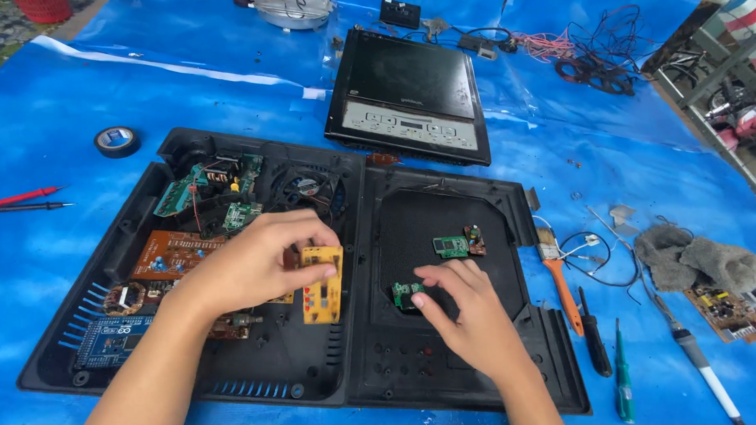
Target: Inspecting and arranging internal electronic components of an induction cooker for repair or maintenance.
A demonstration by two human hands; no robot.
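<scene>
Blue tarp (222,75) carries open black casing (350,381), induction cooker (407,94), tape roll (117,140), paintbrush (558,277), screwdrivers (623,380), grey rag (702,260).

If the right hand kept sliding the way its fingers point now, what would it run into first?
The right hand points up-left, fingertips at a small green circuit board; that comes first, then probably the yellow board under the left hand.

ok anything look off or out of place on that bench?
Mostly a teardown mess. The black plastic appliance shell lies opened flat, boards scattered loose inside it. The left hand touches a yellow circuit board lying loose and unmounted; the right hand rests on a small green board. Tangled wires sprawl at the far right.
</scene>
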